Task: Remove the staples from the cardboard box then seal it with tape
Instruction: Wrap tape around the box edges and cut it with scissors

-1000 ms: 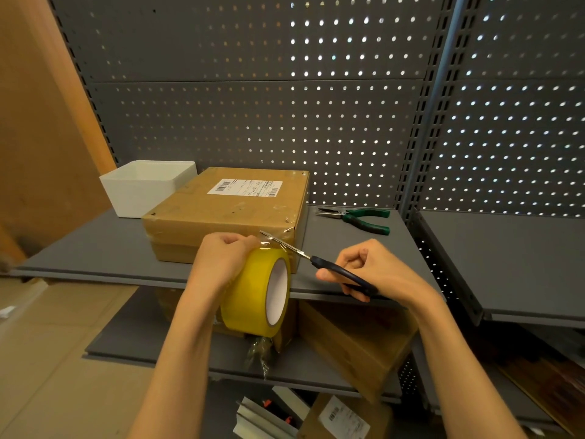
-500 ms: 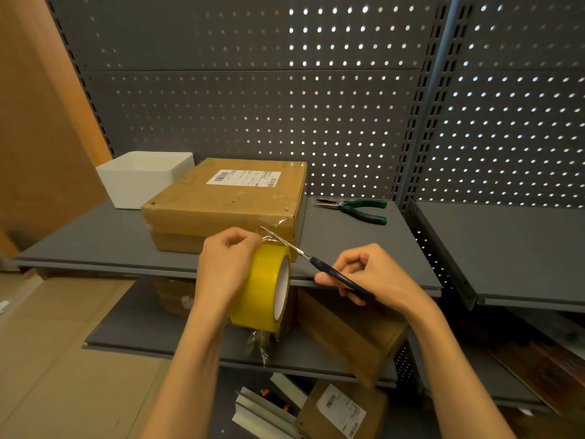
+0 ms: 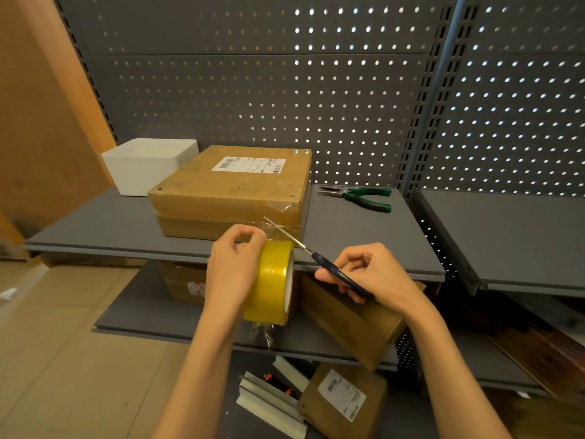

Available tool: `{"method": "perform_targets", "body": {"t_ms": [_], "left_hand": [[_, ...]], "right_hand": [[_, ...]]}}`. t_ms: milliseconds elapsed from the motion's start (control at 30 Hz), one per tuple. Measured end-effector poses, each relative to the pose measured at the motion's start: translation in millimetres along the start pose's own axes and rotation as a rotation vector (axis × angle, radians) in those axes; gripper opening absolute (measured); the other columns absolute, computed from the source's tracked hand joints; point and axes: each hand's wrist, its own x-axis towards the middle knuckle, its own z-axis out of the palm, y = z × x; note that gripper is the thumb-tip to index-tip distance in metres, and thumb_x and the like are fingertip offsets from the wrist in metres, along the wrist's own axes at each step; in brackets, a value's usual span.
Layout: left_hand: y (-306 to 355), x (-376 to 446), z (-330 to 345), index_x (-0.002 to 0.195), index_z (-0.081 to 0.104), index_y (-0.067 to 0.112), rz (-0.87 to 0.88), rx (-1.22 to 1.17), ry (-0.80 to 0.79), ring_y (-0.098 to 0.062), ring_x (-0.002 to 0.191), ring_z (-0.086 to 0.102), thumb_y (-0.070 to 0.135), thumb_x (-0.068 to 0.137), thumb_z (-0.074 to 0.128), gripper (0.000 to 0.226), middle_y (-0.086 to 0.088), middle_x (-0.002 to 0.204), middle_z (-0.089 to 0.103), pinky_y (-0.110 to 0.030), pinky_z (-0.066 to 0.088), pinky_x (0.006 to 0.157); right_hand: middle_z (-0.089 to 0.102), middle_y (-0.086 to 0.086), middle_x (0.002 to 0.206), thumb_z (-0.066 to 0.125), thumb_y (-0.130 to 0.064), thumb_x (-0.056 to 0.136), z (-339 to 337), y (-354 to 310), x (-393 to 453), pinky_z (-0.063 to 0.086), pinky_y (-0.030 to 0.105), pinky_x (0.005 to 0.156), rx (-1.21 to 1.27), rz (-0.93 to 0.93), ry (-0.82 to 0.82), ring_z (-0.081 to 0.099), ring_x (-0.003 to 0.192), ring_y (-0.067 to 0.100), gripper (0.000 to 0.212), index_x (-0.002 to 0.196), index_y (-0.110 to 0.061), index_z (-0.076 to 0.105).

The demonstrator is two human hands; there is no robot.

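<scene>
— Where was the cardboard box (image 3: 231,191) when you logged this?

— Flat on the upper grey shelf (image 3: 95,226), label side up, at about 12 o'clock from the hands. A strip of clear tape (image 3: 278,201) ran over its near right corner and down toward the roll.

— And the hands?

— I noted the left hand (image 3: 232,274) curled over the yellow tape roll (image 3: 273,283), which stood on edge just in front of the shelf lip; thumb and forefinger pinched the pulled-out tape at the roll's top. The right hand (image 3: 376,277), at 3 o'clock from the roll, gripped the dark handles of the scissors (image 3: 316,258), fingers curled round them. The blades pointed to 10 o'clock, with the tip at the stretched tape just beside the left fingertips. Whether the blades were parted, I could not tell.

— Anything else on the shelf?

— Green-handled pliers (image 3: 361,198) lay at 3 o'clock from the box, well apart from it. A white bin (image 3: 145,166) stood touching or just beside the box's far left corner, at 9 o'clock. More cartons sat on the lower shelves.
</scene>
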Motion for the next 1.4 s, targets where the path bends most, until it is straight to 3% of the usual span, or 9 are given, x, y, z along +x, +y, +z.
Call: {"method": "perform_targets", "body": {"t_ms": [167,467,567,667,800,900,1000,1200,1400], "left_hand": [[-8,-4,-3,0.084,0.066,0.026,-0.051,-0.057,0.020,-0.004,0.082,0.049,0.031,0.086,0.059,0.009,0.011,0.090,0.058,-0.025,0.036,0.062],[-8,-14,-16,0.076,0.062,0.026,0.096,-0.035,0.107,-0.001,0.048,0.043,0.031,0.087,0.059,0.012,-0.001,0.057,0.049,-0.024,0.034,0.053],[-2,-10,-29,0.076,0.062,0.024,0.145,-0.011,0.176,0.004,0.049,0.044,0.027,0.087,0.058,0.012,-0.008,0.060,0.052,-0.024,0.034,0.054],[0,-5,-39,0.074,0.061,0.026,0.152,-0.033,0.240,0.002,0.043,0.039,0.024,0.087,0.057,0.014,0.008,0.047,0.042,-0.024,0.036,0.055],[2,-2,-43,0.075,0.063,0.027,0.168,-0.035,0.278,0.004,0.044,0.041,0.025,0.087,0.057,0.012,0.011,0.043,0.042,-0.023,0.038,0.057],[1,-1,-43,0.077,0.064,0.027,0.190,0.005,0.271,0.002,0.048,0.042,0.025,0.086,0.057,0.011,0.011,0.044,0.041,-0.022,0.037,0.056],[2,1,-44,0.077,0.063,0.027,0.243,0.087,0.253,0.001,0.051,0.043,0.023,0.087,0.057,0.012,0.005,0.050,0.042,-0.015,0.036,0.051],[11,8,-49,0.082,0.062,0.024,0.428,0.271,0.203,-0.003,0.048,0.039,0.021,0.089,0.057,0.009,0.006,0.050,0.036,-0.008,0.030,0.044],[20,15,-57,0.104,0.054,0.031,0.569,0.335,0.188,-0.006,0.049,0.039,0.029,0.090,0.056,0.014,-0.001,0.053,0.042,-0.012,0.032,0.048]], "right_hand": [[0.062,0.007,0.055,0.078,-0.046,0.057,2,0,-2,0.043,0.018,0.044,-0.024,0.006,0.009,0.053,0.040,0.010,0.044,0.074,-0.006,0.069],[0.064,0.002,0.057,0.075,-0.050,0.053,18,-15,-6,0.046,0.022,0.051,-0.169,-0.080,0.103,0.056,0.050,0.009,0.044,0.075,-0.011,0.071],[0.066,0.003,0.061,0.077,-0.042,0.062,25,-22,-6,0.049,0.020,0.050,-0.083,-0.187,0.269,0.059,0.051,0.009,0.033,0.075,-0.012,0.069],[0.064,-0.007,0.057,0.076,-0.041,0.069,24,-28,-1,0.044,0.011,0.048,-0.038,-0.259,0.490,0.057,0.048,0.000,0.023,0.073,-0.020,0.066],[0.058,-0.017,0.056,0.072,-0.038,0.079,18,-23,11,0.039,0.004,0.045,-0.265,-0.155,0.693,0.056,0.052,-0.004,0.025,0.086,-0.015,0.068],[0.065,-0.006,0.079,0.066,-0.034,0.084,15,-10,18,0.037,0.004,0.050,-0.478,-0.038,0.678,0.052,0.062,-0.004,0.033,0.106,-0.011,0.066],[0.070,0.006,0.095,0.064,-0.033,0.086,14,-1,22,0.041,0.016,0.062,-0.623,0.044,0.689,0.062,0.077,0.013,0.035,0.111,-0.010,0.064],[0.068,0.010,0.103,0.069,-0.025,0.083,14,2,31,0.050,0.029,0.071,-0.760,0.103,0.641,0.064,0.092,0.024,0.036,0.113,-0.009,0.060],[0.067,0.010,0.102,0.066,-0.024,0.086,14,5,37,0.038,0.022,0.063,-0.778,0.128,0.603,0.063,0.091,0.024,0.030,0.111,-0.009,0.061]]}}
